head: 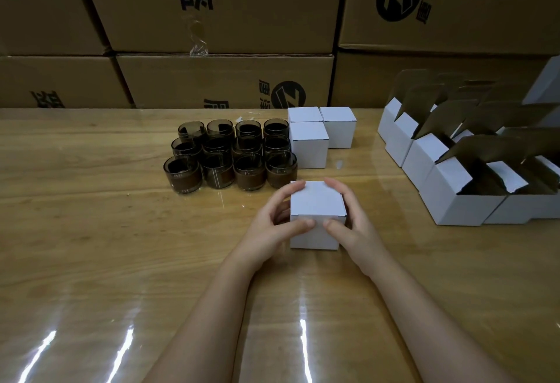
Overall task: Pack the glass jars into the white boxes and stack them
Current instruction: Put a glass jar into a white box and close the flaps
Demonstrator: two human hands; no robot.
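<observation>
While you hold the closed white box (316, 204) in front of you, both hands clasp it. Your left hand (272, 225) wraps its left side and your right hand (353, 219) its right side. The fingers curl over the far top corners and both thumbs press the near face just under the lid edge. The box is upright, low at the wooden table (121, 246); whether it rests there cannot be told.

Beyond your left hand, twelve dark glass jars (230, 155) stand in three rows of four, close together, mouths up. Just to their right, three more shut white boxes (309, 146) stand touching one another. Well off to your right is a cluster of open white boxes (454, 201), their lids raised and brown insides showing. Large cardboard cartons (224, 79) are stacked along the table's far edge.
</observation>
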